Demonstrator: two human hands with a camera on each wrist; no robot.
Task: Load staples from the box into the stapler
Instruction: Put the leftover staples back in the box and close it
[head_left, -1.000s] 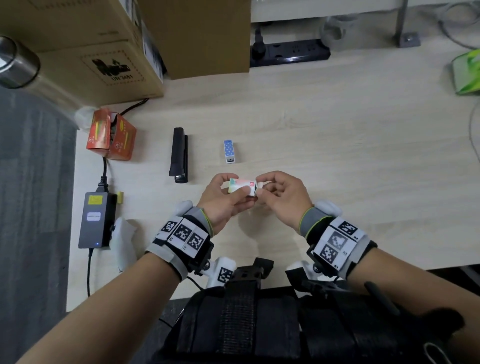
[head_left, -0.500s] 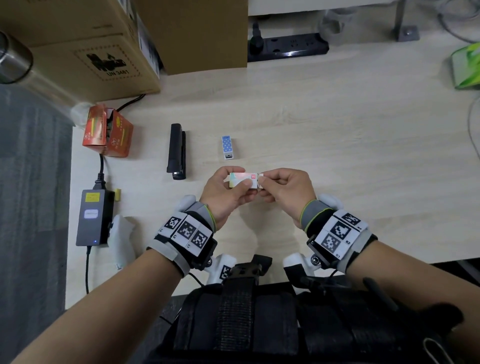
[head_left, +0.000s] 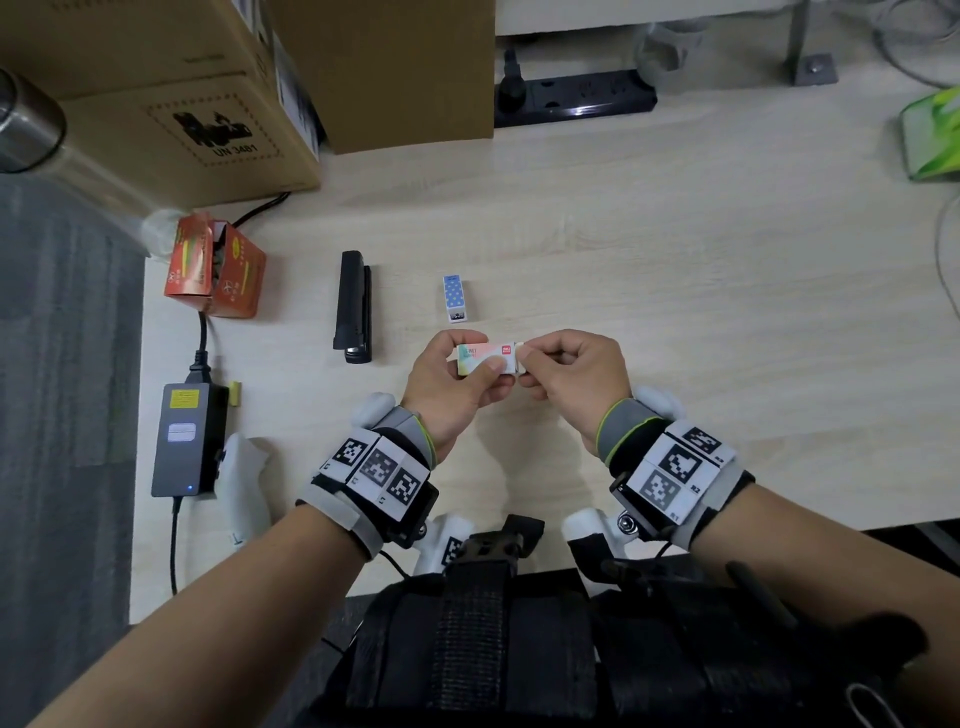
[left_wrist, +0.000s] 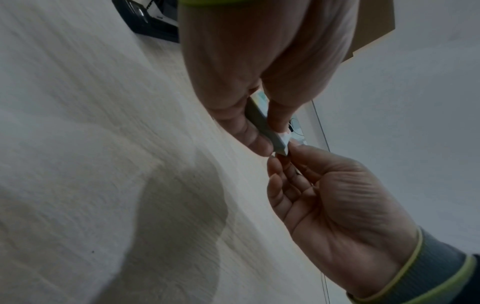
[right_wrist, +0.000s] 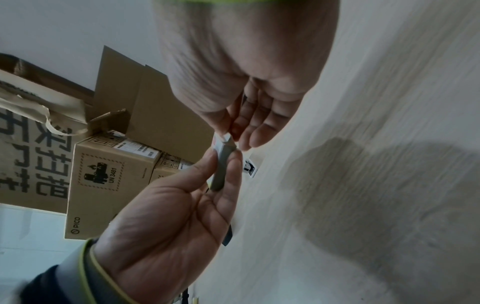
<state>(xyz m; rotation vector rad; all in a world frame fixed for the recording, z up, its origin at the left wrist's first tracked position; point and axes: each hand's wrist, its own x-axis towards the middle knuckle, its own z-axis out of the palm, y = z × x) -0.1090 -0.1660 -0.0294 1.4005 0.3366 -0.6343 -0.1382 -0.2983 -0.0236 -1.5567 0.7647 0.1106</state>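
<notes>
A small pastel staple box (head_left: 483, 354) is held just above the desk near the front middle. My left hand (head_left: 462, 371) grips its left part between thumb and fingers. My right hand (head_left: 525, 366) pinches the box's white right end with curled fingertips. In the left wrist view the box (left_wrist: 262, 125) shows edge-on between the left fingers (left_wrist: 255, 142), with the right hand (left_wrist: 324, 195) at its tip. From the right wrist view the box (right_wrist: 224, 164) sits in the left hand (right_wrist: 168, 216). The black stapler (head_left: 353, 306) lies closed on the desk, left of the hands.
A small blue dotted box (head_left: 456, 297) lies just behind the hands. An open orange carton (head_left: 215, 273), a power adapter (head_left: 187, 439) and a white controller (head_left: 247, 483) sit at the left. Cardboard boxes (head_left: 218, 119) and a power strip (head_left: 571, 98) line the back; a green packet (head_left: 935, 132) is far right.
The staple box was slightly tilted a second ago and is now held level. Both hands stay on it, the right fingertips still at its right end. The stapler has not moved.
</notes>
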